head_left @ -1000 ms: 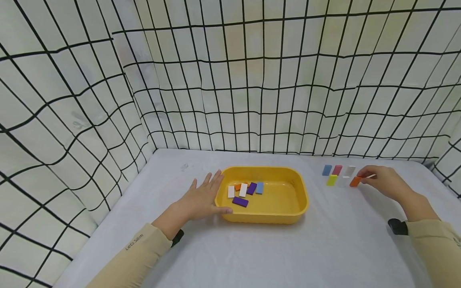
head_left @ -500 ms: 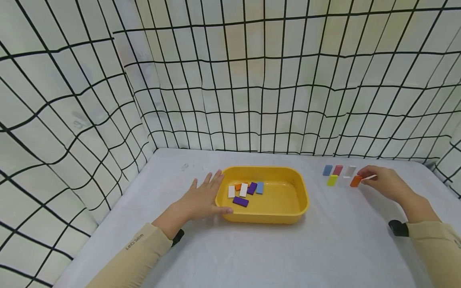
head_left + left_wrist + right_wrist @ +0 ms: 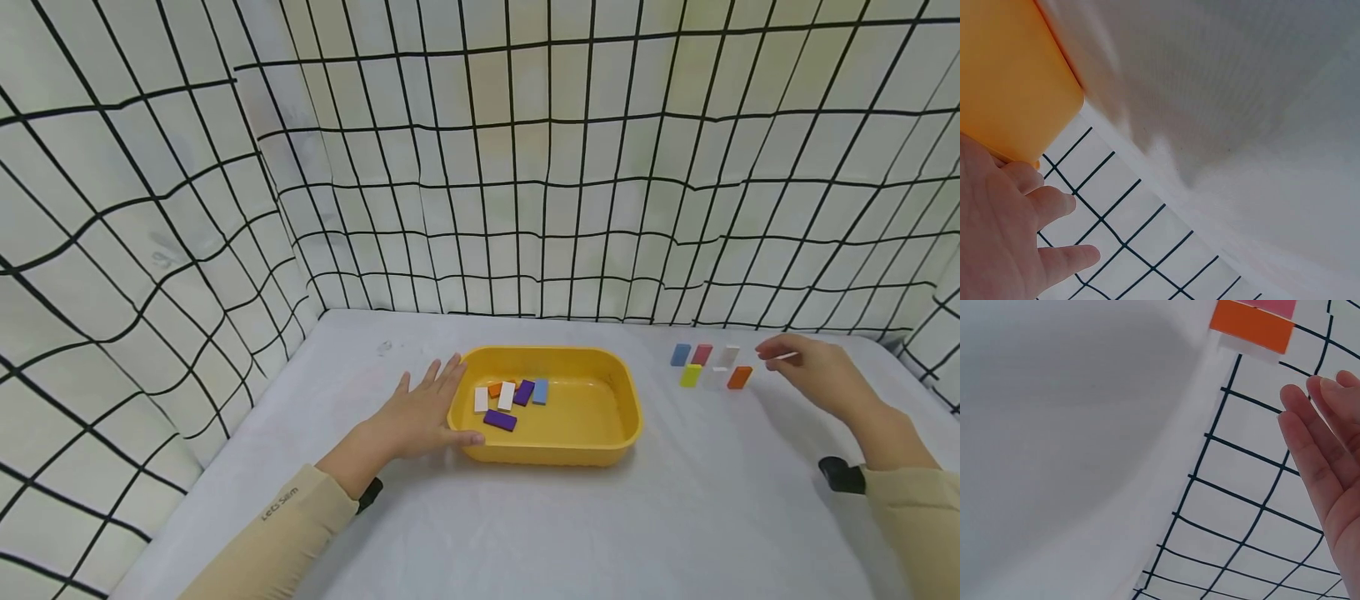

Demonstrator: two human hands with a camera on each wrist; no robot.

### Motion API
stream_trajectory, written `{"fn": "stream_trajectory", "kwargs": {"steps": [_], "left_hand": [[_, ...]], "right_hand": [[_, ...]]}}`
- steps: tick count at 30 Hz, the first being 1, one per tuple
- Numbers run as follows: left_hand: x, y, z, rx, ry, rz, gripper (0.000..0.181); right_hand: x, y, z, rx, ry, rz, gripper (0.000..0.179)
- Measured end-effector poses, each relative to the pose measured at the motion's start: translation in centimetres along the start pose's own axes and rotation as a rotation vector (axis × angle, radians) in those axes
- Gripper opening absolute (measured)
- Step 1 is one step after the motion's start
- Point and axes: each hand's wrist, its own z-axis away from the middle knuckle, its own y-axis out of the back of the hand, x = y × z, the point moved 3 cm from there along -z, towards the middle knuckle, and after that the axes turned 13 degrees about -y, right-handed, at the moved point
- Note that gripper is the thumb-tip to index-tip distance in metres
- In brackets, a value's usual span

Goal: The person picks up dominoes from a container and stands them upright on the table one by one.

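My left hand (image 3: 420, 417) rests at the left rim of a yellow plastic tray (image 3: 592, 454), fingers spread and thumb at the front edge. In the left wrist view its fingers (image 3: 1054, 203) lie by the tray's wall. My right hand (image 3: 821, 379) hovers just right of an orange domino-like block (image 3: 739, 377), apart from it, with loosely bent fingers and nothing in them. The orange block stands upright on the table at the right end of the front row, beside a white block (image 3: 718, 377) and a yellow block (image 3: 691, 376).
Behind these stand a blue block (image 3: 680, 355), a pink block (image 3: 702, 355) and a white block (image 3: 730, 357). Inside the tray lie several loose blocks, among them a purple block (image 3: 500, 420). A black grid net (image 3: 547, 183) hangs around a white-covered table (image 3: 525, 533).
My right hand has let go of the orange block and drawn back slightly to the right. The block stays standing. My left hand and the tray have not moved.
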Motion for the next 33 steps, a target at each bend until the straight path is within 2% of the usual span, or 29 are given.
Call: {"fn": "stream_trajectory", "kwargs": {"steps": [9,15,21,25,33], "left_hand": [[-0.1,0.0,0.1,0.002,-0.012,-0.012,0.116],[-0.2,0.0,0.0,0.002,-0.017,-0.01,0.116],[-0.1,0.1,0.1,0.0,-0.012,-0.008,0.116],[-0.1,0.1,0.0,0.0,-0.01,-0.012,0.117],[-0.1,-0.1,-0.1,0.0,-0.007,-0.003,0.117]], "right_hand": [[-1.8,0.9,1.0,0.058,0.054,-0.033,0.025],[-3.6,1.2,1.6,0.079,0.101,-0.028,0.025],[-5.6,1.1,2.3,0.094,0.149,-0.067,0.024],[-7.1,0.9,2.8,0.089,0.203,-0.083,0.023],[-10.0,-0.3,3.3,0.015,0.262,-0.145,0.02]]}}
